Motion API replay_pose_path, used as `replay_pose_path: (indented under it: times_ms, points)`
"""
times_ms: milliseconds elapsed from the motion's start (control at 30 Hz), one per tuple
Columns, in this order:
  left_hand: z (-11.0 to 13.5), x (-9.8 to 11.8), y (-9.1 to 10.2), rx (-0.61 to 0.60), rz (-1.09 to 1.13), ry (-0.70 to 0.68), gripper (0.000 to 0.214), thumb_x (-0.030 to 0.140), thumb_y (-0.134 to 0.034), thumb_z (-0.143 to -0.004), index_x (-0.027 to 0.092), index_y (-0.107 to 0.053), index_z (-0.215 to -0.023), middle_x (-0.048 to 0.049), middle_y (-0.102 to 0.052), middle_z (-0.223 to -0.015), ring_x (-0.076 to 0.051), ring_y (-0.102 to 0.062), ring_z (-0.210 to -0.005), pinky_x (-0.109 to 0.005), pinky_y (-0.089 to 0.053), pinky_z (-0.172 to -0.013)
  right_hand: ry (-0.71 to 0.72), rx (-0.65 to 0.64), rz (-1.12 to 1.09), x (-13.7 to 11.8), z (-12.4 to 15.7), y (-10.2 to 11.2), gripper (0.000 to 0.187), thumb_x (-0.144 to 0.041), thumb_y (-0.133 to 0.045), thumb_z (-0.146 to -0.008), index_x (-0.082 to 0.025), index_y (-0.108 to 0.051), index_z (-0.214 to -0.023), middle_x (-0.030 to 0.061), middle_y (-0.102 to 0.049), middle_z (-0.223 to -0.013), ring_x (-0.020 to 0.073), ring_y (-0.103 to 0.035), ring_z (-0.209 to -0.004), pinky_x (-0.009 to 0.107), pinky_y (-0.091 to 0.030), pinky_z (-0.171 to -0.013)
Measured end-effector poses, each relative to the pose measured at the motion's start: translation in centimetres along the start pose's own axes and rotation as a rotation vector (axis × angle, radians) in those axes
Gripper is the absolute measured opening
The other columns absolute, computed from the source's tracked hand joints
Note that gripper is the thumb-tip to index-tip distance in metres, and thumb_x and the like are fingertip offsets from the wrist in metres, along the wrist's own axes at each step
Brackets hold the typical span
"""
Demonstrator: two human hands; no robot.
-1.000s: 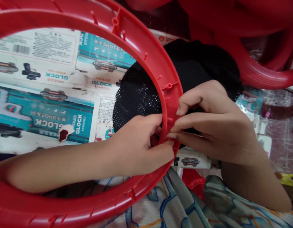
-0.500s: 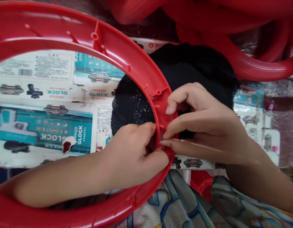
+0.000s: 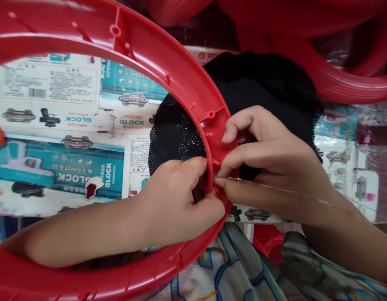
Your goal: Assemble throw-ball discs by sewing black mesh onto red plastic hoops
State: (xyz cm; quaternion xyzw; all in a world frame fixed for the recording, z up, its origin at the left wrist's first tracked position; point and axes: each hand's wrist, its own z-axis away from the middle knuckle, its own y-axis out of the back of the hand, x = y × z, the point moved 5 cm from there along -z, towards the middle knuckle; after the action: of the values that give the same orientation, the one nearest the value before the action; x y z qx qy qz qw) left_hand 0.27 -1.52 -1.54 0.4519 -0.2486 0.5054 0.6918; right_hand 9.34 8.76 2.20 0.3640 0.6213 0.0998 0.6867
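Note:
A large red plastic ring [image 3: 168, 71] fills the left and middle of the view. My left arm passes through its opening. My left hand [image 3: 177, 196] pinches the ring's right rim from the inside, fingers closed. My right hand [image 3: 268, 163] pinches the same spot from the outside, fingers curled and closed on the rim. A thin yellowish thread [image 3: 290, 191] runs from that pinch along my right forearm. Black mesh netting [image 3: 177, 129] lies bunched behind the rim, under both hands.
Printed toy-gun box cardboard [image 3: 68, 125] covers the surface beneath the ring. More red plastic rings [image 3: 344, 83] are stacked at the top right. Patterned cloth [image 3: 237, 267] lies at the bottom, with clear plastic packaging [image 3: 369, 138] at the right.
The ring and both hands shifted slightly left and down in view. Both hands kept pinching the same spot on the rim.

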Motion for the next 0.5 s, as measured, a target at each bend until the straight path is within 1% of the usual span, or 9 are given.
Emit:
replay_pose_path:
  times_ms: [100, 167, 267, 333, 400, 500]
  points:
    - [-0.1, -0.2, -0.2, -0.020, 0.056, 0.042, 0.012, 0.031, -0.049, -0.070, 0.020, -0.052, -0.074, 0.0038, -0.055, -0.059, -0.011, -0.045, -0.051, -0.025, -0.030, -0.048, 0.003, 0.029, 0.026, -0.1, 0.1, 0.0, 0.013, -0.012, -0.064, -0.072, -0.024, -0.068, -0.069, 0.0017, -0.055, -0.105, 0.0198, -0.057, -0.097, 0.034, -0.052, -0.086]
    - [-0.2, -0.3, -0.4, -0.050, 0.136, 0.059, 0.011, 0.028, -0.051, -0.070, 0.020, -0.053, -0.078, 0.0026, -0.060, -0.066, -0.011, -0.049, -0.054, -0.024, -0.031, -0.048, 0.036, 0.057, 0.028, -0.1, 0.2, 0.1, 0.012, -0.012, -0.065, -0.073, -0.024, -0.069, -0.070, 0.0011, -0.055, -0.103, 0.0194, -0.058, -0.096, 0.034, -0.053, -0.085]
    - [-0.4, -0.5, -0.6, -0.056, 0.221, 0.066, 0.010, 0.025, -0.053, -0.071, 0.019, -0.053, -0.080, 0.0007, -0.063, -0.074, -0.013, -0.056, -0.061, -0.023, -0.035, -0.050, 0.060, 0.102, 0.017, 0.1, 0.2, 0.3, 0.015, -0.011, -0.065, -0.074, -0.025, -0.069, -0.074, 0.0014, -0.056, -0.101, 0.0196, -0.059, -0.095, 0.036, -0.053, -0.084]
    - [-0.5, -0.5, -0.7, -0.060, 0.235, 0.053, 0.010, 0.024, -0.053, -0.072, 0.019, -0.053, -0.081, 0.0009, -0.063, -0.074, -0.013, -0.055, -0.061, -0.023, -0.036, -0.050, 0.067, 0.136, 0.013, 0.5, 0.0, 0.6, 0.016, -0.011, -0.067, -0.075, -0.026, -0.069, -0.077, 0.0019, -0.056, -0.101, 0.0188, -0.059, -0.094, 0.036, -0.054, -0.083]
    - [-0.5, -0.5, -0.9, -0.088, 0.231, 0.045, 0.010, 0.023, -0.053, -0.073, 0.019, -0.053, -0.082, 0.0027, -0.060, -0.070, -0.011, -0.052, -0.058, -0.023, -0.036, -0.048, 0.105, 0.171, 0.005, 0.7, -0.1, 0.8, 0.015, -0.013, -0.072, -0.075, -0.026, -0.069, -0.081, 0.0023, -0.055, -0.102, 0.0166, -0.058, -0.094, 0.033, -0.053, -0.083]
    - [-0.5, -0.5, -1.1, -0.110, 0.231, 0.045, 0.011, 0.024, -0.053, -0.074, 0.019, -0.053, -0.084, 0.0048, -0.055, -0.066, -0.010, -0.049, -0.055, -0.023, -0.036, -0.047, 0.152, 0.182, -0.019, 0.9, -0.5, 0.9, 0.010, -0.017, -0.076, -0.076, -0.024, -0.071, -0.082, 0.0030, -0.054, -0.102, 0.0142, -0.058, -0.097, 0.030, -0.051, -0.085]
